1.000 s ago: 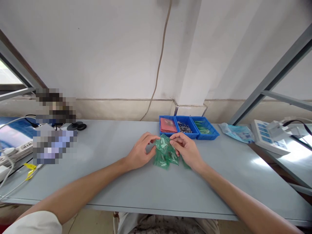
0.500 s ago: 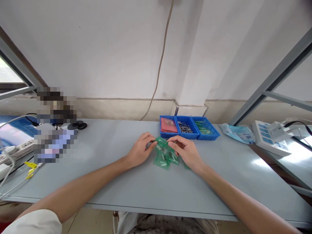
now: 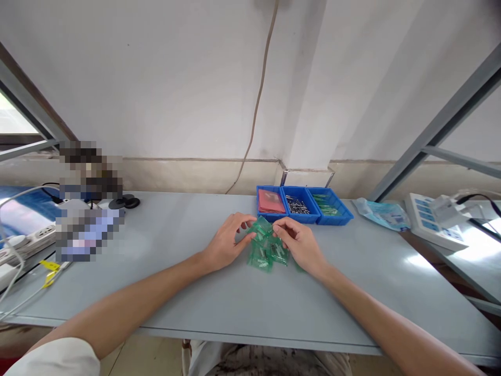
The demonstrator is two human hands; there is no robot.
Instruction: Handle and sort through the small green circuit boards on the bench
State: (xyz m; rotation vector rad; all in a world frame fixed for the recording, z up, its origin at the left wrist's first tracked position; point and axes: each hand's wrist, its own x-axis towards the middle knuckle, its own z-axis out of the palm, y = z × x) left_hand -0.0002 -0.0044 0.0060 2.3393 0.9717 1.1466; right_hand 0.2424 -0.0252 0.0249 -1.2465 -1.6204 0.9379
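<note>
A small green translucent plastic bag (image 3: 261, 226) is between my two hands at the middle of the table. My right hand (image 3: 297, 241) pinches its right edge between thumb and fingers. At its left edge my left hand (image 3: 229, 241) is open, thumb and forefinger apart and the fingertips close to the plastic. Whether they touch it I cannot tell. Under and in front of it lie several similar green bags (image 3: 260, 258) with small dark metal pieces and pale labels showing through. Part of the pile is hidden by my right hand.
Behind the hands stand three blue bins: one with red bags (image 3: 270, 201), one with loose metal pieces (image 3: 298, 204), one with green bags (image 3: 326, 206). A blue plastic packet (image 3: 383, 214) and a power strip (image 3: 432, 222) lie right. Cables (image 3: 33, 303) and black discs (image 3: 124, 201) are left.
My left thumb and forefinger have parted from their pinch on the green bag. The bag has shifted slightly right, and my right hand still grips it.
</note>
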